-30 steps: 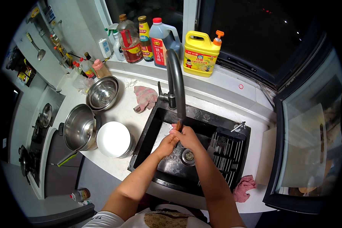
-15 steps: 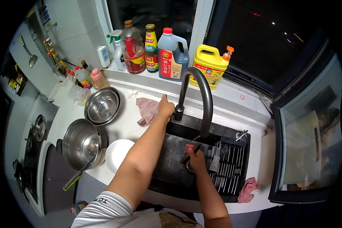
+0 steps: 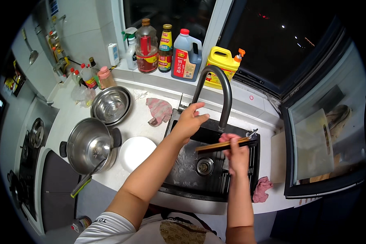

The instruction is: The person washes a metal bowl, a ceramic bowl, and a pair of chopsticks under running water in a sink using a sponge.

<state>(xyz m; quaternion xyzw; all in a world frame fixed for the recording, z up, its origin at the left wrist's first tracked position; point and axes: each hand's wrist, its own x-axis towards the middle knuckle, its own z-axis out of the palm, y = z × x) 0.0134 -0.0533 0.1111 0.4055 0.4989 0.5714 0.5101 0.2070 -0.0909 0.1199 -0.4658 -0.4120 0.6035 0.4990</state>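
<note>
A bundle of chopsticks point(image 3: 215, 147), brown with dark ends, is gripped in my right hand point(image 3: 236, 154) and lies nearly level over the black sink point(image 3: 183, 179). The fingers are wrapped round it, and the drain point(image 3: 204, 166) shows beneath. My left hand point(image 3: 190, 123) is empty, its fingers apart, and hovers above the sink's far left part. Just beyond it stand the dark arched faucet point(image 3: 225, 97) and its lever point(image 3: 181, 100). No stream of water shows below the spout.
Left on the counter are a white plate point(image 3: 135, 151), a steel pot point(image 3: 81, 138) with a utensil, and steel bowls point(image 3: 110, 106). A striped cloth point(image 3: 160, 110) lies behind the sink, a pink cloth point(image 3: 263, 189) at its right. Several bottles line the sill; an open window point(image 3: 329, 134) juts in.
My left hand has left the faucet lever and come nearer, its fingers opening. My right hand has lifted the chopsticks from low in the sink, up and to the right.
</note>
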